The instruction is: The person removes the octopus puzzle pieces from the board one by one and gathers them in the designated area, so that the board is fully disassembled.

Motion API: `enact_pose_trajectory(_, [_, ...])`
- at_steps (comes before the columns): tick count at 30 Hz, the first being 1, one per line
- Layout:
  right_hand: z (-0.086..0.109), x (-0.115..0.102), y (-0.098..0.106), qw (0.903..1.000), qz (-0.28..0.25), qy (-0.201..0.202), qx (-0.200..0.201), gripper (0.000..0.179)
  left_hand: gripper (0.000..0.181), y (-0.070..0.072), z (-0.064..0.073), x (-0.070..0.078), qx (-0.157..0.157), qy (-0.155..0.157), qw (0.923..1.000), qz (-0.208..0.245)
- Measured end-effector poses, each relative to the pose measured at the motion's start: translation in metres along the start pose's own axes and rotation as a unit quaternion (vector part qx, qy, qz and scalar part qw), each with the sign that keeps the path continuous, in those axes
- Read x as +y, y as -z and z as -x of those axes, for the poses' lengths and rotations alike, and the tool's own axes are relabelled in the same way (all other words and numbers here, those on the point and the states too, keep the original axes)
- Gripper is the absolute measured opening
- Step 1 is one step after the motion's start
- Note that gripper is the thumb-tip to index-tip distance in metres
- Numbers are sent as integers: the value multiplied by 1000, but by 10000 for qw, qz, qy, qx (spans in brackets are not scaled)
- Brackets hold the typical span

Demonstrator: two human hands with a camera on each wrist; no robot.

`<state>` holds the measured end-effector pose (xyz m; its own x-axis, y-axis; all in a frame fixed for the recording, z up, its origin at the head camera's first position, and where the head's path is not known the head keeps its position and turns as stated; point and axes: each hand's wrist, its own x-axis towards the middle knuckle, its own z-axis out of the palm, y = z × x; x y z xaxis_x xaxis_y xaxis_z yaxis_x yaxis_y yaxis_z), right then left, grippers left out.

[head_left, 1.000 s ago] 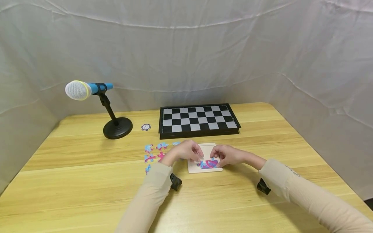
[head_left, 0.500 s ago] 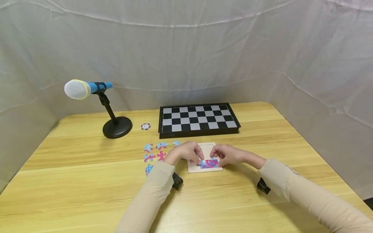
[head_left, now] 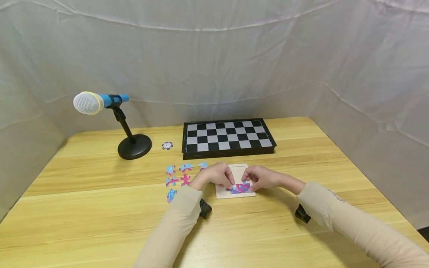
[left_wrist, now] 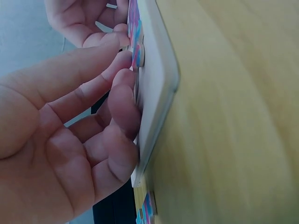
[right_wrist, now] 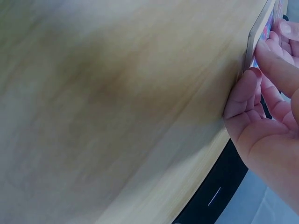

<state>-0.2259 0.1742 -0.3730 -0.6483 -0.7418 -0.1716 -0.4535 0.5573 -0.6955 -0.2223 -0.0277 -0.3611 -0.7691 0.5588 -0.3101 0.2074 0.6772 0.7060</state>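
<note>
A small pale wooden puzzle tray (head_left: 238, 172) lies on the table under both hands. Joined pink, purple and blue jigsaw pieces (head_left: 240, 188) fill part of its near side. My left hand (head_left: 217, 174) bends over the tray's left side, thumb and forefinger pinching at the left end of these pieces. In the left wrist view, a rounded piece tab (left_wrist: 139, 55) shows right at those fingertips, and the other fingers rest along the tray edge. From the right, my right hand (head_left: 264, 178) holds the pieces between its thumb, at the near right corner, and its forefinger, farther back.
Several loose jigsaw pieces (head_left: 171, 181) lie in rows left of the tray, some partly behind the left hand. Behind the tray sits a black-framed checkered board (head_left: 229, 136). A poker chip (head_left: 167, 145) and a blue microphone (head_left: 115, 99) on a black stand (head_left: 135, 146) are farther left.
The left hand and forearm have shifted slightly right, uncovering more of the nearest loose piece. Its fingertips are slightly lower at the joined pieces. The right hand stays almost still.
</note>
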Motion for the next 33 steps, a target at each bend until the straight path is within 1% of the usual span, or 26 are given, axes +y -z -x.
enact_pose_trajectory(8, [1, -3, -1, 10000, -27, -79, 17, 23, 4, -2, -2, 0, -32, 59, 10000, 71])
enact_pose_trajectory(13, [2, -5, 0, 10000, 0, -82, 10, 23, 4, -1, -2, 1, -10, 48, 10000, 32])
enact_pose_trajectory(22, [1, -7, 0, 10000, 41, -75, 1, 21, 4, 0, 0, 2, 35, 37, 9999, 109])
enact_pose_trajectory(29, [1, -5, 0, 9999, 95, -34, 11, 22, 2, 1, 3, 1, 116, -158, 9995, 255])
enact_pose_trajectory(33, [1, -5, -1, 9999, 107, -15, 30, 22, 5, 2, 4, 1, 120, -220, 9988, 425])
